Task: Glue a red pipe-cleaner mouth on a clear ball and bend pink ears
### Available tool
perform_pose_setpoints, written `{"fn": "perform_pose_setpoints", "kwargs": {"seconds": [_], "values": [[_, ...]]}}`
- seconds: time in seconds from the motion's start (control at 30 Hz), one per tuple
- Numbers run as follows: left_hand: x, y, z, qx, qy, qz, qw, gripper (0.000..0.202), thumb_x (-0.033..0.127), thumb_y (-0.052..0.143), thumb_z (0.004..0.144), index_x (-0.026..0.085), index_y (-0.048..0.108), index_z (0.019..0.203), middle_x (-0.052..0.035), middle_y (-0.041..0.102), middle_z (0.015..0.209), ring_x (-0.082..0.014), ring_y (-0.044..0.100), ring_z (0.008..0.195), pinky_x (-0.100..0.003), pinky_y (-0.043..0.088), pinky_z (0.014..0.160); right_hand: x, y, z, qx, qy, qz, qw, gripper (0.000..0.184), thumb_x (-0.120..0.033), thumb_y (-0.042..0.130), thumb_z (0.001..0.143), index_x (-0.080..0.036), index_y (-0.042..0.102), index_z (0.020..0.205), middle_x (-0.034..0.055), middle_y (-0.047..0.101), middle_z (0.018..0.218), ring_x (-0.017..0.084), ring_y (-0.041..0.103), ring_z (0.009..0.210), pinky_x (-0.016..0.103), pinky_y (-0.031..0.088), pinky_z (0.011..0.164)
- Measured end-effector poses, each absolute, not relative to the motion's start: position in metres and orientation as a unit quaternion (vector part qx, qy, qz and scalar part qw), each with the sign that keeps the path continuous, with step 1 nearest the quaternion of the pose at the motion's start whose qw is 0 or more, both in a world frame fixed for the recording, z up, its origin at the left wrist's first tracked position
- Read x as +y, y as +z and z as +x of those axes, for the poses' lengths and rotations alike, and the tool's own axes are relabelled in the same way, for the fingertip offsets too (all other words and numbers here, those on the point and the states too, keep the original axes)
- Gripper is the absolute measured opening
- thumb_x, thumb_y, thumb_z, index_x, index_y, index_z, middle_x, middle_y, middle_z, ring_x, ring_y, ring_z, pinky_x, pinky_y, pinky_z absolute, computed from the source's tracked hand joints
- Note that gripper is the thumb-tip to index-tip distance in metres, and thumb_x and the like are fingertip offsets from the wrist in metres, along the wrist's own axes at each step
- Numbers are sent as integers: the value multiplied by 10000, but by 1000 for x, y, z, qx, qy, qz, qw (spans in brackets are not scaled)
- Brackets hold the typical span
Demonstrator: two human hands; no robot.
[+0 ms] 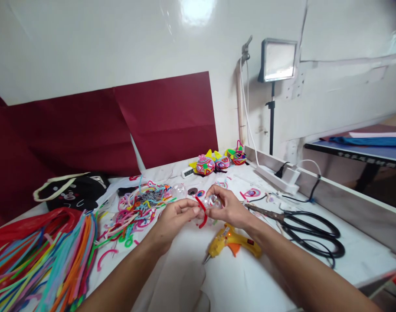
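Note:
My left hand [176,216] and my right hand [228,208] meet above the white table [237,281]. Together they pinch a small clear plastic ball [213,202] with a red pipe cleaner [202,211] curving around and below it. Fingers of both hands are closed on it. A yellow glue gun [228,243] lies just below my right hand, nozzle pointing toward me and left.
A pile of cut coloured pipe cleaner pieces [139,207] lies left of my hands, long pipe cleaners [44,260] on a red bag at far left. Large black scissors [311,236] lie right. Finished colourful ornaments [217,162], a power strip [277,178] and a lamp [277,60] stand behind.

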State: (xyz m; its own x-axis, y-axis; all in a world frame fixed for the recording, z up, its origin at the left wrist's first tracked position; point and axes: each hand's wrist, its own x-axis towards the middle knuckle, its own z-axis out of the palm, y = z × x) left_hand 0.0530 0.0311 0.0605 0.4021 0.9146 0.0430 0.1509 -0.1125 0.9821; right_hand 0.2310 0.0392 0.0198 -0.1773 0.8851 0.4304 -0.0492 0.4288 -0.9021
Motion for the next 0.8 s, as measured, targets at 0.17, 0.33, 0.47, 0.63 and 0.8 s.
{"fn": "perform_pose_setpoints", "kwargs": {"seconds": [0.17, 0.33, 0.47, 0.63, 0.8], "values": [[32, 58, 56, 430, 363, 664, 492, 218, 362, 676, 751, 145, 687, 737, -14, 652, 702, -143, 566, 683, -237, 423, 642, 42, 17, 231, -635, 427, -339, 547, 284, -166, 624, 590, -205, 500, 842, -83, 487, 616, 87, 391, 508, 208, 310, 488], [36, 57, 55, 428, 364, 677, 475, 191, 337, 659, 749, 148, 685, 734, 10, 619, 667, -118, 527, 642, -219, 398, 600, 45, 15, 232, -641, 414, -342, 548, 290, -156, 638, 596, -201, 501, 847, -62, 507, 681, 98, 414, 559, 226, 343, 532], [42, 56, 56, 408, 366, 686, 479, 183, 313, 643, 757, 147, 678, 688, 3, 630, 641, -115, 535, 629, -219, 402, 608, 46, 15, 233, -654, 379, -333, 564, 322, -148, 664, 610, -205, 529, 897, -30, 527, 809, 126, 469, 687, 252, 382, 629], [51, 50, 58, 402, 385, 681, 476, 174, 313, 646, 753, 152, 690, 705, 8, 626, 623, -111, 534, 612, -218, 406, 603, 48, 14, 235, -675, 320, -311, 588, 310, -149, 685, 659, -211, 595, 950, 12, 568, 945, 181, 530, 888, 314, 413, 800], [56, 49, 59, 404, 400, 681, 462, 183, 319, 645, 746, 149, 683, 693, 6, 617, 630, -117, 531, 634, -220, 417, 626, 50, 11, 233, -702, 230, -279, 613, 286, -118, 692, 739, -236, 679, 1000, 48, 611, 1009, 214, 555, 1018, 380, 414, 928]]}}
